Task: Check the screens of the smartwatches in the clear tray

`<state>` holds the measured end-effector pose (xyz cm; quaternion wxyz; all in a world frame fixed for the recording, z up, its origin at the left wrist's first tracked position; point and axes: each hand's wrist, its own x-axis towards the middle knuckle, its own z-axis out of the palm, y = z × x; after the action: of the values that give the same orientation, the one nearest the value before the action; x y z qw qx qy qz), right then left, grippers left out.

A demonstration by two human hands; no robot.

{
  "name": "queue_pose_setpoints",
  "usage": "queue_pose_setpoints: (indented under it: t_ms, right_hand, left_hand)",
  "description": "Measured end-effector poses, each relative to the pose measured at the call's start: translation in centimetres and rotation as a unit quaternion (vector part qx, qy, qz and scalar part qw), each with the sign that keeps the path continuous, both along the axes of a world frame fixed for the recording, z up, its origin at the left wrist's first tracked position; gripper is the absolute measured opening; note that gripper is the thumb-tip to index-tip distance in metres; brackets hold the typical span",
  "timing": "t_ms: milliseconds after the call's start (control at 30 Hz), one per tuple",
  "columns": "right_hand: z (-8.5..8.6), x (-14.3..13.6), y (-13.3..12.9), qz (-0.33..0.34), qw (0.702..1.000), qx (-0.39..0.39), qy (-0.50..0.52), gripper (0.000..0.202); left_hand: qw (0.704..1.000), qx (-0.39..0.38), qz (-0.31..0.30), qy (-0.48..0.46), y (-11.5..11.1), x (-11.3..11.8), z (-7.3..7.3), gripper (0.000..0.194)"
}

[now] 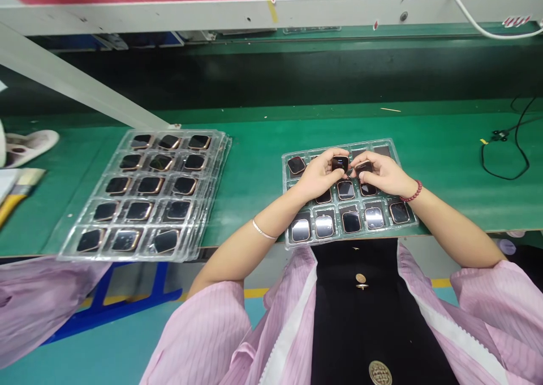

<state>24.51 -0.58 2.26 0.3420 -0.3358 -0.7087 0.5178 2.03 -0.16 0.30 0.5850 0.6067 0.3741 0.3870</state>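
Note:
A clear plastic tray [405, 229] with several square, gold-rimmed watch faces lies in front of me at the table's edge. Over its upper middle, my left hand [321, 176] pinches one dark watch face [340, 163] between thumb and fingers. Close beside it on the right, my right hand [379, 173] has its thumb and fingers round another dark watch face [363, 168]. The fingertips of both hands nearly meet. Below them a watch face [345, 190] rests in its compartment. The hands partly cover the tray's upper compartments.
Left of me stands a stack of clear trays [193, 249] holding several watch faces. A brush [21, 190] lies at the far left, a black cable [504, 176] at the right. A white shelf beam [212, 16] crosses above, with a slanting post [85, 79].

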Motion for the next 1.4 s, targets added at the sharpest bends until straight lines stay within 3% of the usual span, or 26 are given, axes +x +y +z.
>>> queue_pose_setpoints:
  t_ms: [400, 967, 1200, 1400]
  right_hand:
    - [-0.2, -0.1, 0.0, 0.002, 1.0, -0.007, -0.001, 0.027]
    - [-0.4, 0.1, 0.1, 0.007, 1.0, 0.007, -0.008, 0.029]
    - [-0.3, 0.0, 0.0, -0.003, 0.999, 0.023, -0.027, 0.029]
    - [-0.4, 0.0, 0.0, -0.001, 0.999, 0.019, -0.034, 0.029]
  left_hand:
    - [0.999, 0.022, 0.004, 0.042, 0.3, -0.4, -0.3, 0.034]
    - [1.0, -0.005, -0.011, 0.001, 0.2, -0.1, -0.3, 0.046]
    - [0.997, -0.056, 0.01, -0.046, 0.3, -0.4, 0.0, 0.069]
    - [0.985, -0.123, 0.001, -0.121, 0.7, -1.1, 1.4, 0.077]
